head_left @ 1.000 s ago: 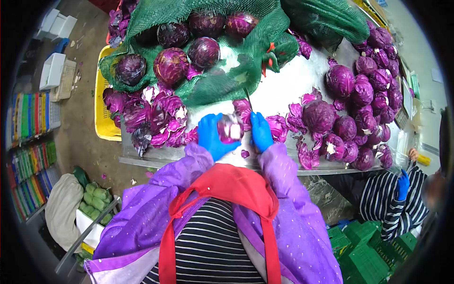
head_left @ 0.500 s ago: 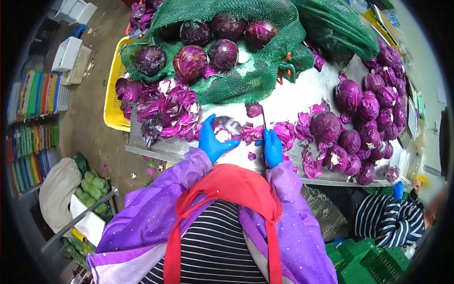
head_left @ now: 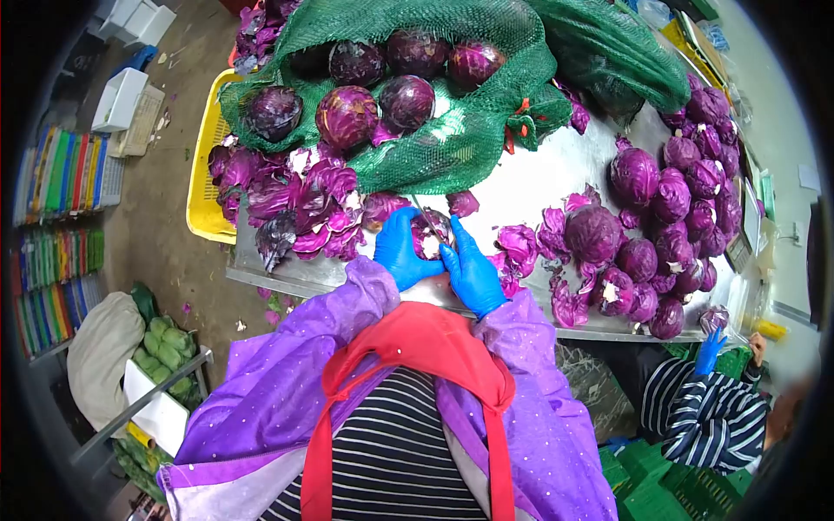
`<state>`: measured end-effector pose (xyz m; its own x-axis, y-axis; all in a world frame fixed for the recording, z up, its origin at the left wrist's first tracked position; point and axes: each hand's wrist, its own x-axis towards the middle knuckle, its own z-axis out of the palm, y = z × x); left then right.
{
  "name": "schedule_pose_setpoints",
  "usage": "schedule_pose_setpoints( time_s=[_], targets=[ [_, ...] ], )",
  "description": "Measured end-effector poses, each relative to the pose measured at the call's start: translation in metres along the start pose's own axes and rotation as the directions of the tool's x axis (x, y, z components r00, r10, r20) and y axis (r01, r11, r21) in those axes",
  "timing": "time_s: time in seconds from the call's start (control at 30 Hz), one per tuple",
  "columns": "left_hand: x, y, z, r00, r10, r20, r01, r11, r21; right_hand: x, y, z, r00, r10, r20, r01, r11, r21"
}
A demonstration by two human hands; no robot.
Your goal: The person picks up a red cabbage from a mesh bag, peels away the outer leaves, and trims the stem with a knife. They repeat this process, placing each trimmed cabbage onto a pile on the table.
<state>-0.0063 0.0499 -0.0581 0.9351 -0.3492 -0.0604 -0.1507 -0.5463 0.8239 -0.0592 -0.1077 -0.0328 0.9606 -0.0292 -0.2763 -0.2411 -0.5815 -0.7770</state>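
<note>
Both hands wear blue gloves and meet at a red cabbage [head_left: 430, 234] near the front edge of the metal table [head_left: 300, 280]. My left hand [head_left: 402, 252] is curled round the cabbage's left side. Closed on a knife [head_left: 422, 211], my right hand [head_left: 473, 269] is at the cabbage's right side. The thin blade points up and left across the cabbage; the handle is mostly hidden in the glove. Loose purple leaves [head_left: 326, 208] are heaped to the left, and more leaves [head_left: 519, 247] lie to the right.
A green net bag [head_left: 417, 165] with several cabbages lies beyond my hands. Several cabbages [head_left: 669, 195] are piled at the right. A yellow crate [head_left: 201, 187] stands at the left edge. A co-worker [head_left: 712, 408] in a striped top is at the lower right.
My right hand has moved left with the knife to the cabbage. The cabbage now sits between both hands. The co-worker's gloved hand has risen towards a cabbage at the table corner.
</note>
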Motion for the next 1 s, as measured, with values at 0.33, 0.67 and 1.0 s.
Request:
schedule_pose_setpoints(
  time_s=[0.33, 0.67, 1.0],
  targets=[
    [0.000, 0.000, -0.004, 0.994, 0.090, 0.055, -0.091, 0.996, 0.007, 0.017, 0.027, -0.007, 0.984, 0.011, -0.177, 0.041, 0.957, 0.287],
    [-0.003, -0.004, -0.008, 0.998, -0.052, 0.016, 0.053, 0.998, -0.034, -0.002, 0.004, -0.006, 0.996, 0.089, 0.022, -0.092, 0.964, 0.251],
    [0.003, -0.002, -0.004, 0.999, -0.040, 0.027, 0.040, 0.999, 0.015, -0.007, 0.000, 0.002, 0.990, 0.139, 0.008, -0.139, 0.989, 0.056]
  ],
)
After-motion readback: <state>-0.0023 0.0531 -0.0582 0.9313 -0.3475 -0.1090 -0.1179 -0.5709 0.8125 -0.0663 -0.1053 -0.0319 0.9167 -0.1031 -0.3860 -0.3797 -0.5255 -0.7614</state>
